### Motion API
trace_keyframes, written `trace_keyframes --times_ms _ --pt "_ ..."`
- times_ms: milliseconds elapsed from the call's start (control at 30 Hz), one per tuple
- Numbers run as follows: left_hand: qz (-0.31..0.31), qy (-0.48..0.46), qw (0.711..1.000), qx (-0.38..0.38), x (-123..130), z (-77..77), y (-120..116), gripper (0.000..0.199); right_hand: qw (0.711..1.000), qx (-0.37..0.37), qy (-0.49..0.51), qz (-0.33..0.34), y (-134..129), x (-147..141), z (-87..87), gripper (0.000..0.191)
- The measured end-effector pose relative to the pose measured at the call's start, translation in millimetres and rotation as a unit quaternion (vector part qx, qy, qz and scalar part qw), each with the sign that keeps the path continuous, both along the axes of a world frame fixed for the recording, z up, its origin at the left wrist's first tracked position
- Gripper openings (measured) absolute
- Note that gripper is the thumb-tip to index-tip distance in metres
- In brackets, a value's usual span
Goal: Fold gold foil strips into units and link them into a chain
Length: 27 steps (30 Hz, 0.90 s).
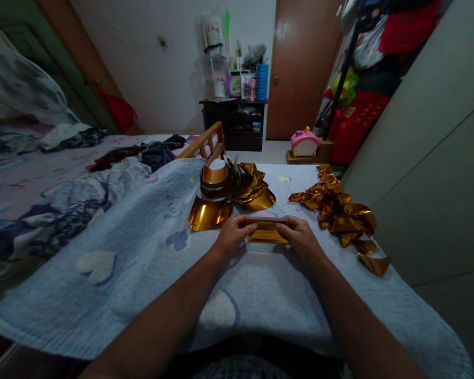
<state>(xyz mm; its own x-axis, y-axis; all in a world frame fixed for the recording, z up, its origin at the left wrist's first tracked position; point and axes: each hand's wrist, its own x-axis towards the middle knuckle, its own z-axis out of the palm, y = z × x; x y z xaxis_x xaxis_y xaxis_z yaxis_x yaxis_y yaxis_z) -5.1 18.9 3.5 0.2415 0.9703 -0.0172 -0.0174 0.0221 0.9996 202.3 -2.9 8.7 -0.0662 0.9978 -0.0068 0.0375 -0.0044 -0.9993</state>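
Both hands hold one gold foil sheet (267, 233) level above the cloth-covered surface. My left hand (236, 233) pinches its left end, thumb on top, and my right hand (299, 235) grips the right end the same way. The fingers beneath the sheet are mostly hidden. Just beyond my left hand lies a curved stack of gold sheets (210, 213), with a larger fanned pile of gold sheets (237, 184) behind it. To the right of my right hand, folded gold foil pieces (342, 210) form a loose heap along the edge.
A pale blue cloth with heart shapes (142, 273) covers the surface. Clothes lie on a bed (55, 168) at the left. Further off are a wooden rail (205, 141), a dark cabinet (235, 126) and a pink toy (305, 143). A pale panel (430, 184) borders the right side.
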Motion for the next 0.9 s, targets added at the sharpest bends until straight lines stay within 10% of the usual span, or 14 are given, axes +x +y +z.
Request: trace_keyframes --times_ms 900 --pt "0.055 0.011 0.998 0.008 1.5 8.2 -3.2 0.024 1.000 0.002 -0.012 -0.017 -1.3 1.3 -1.6 0.032"
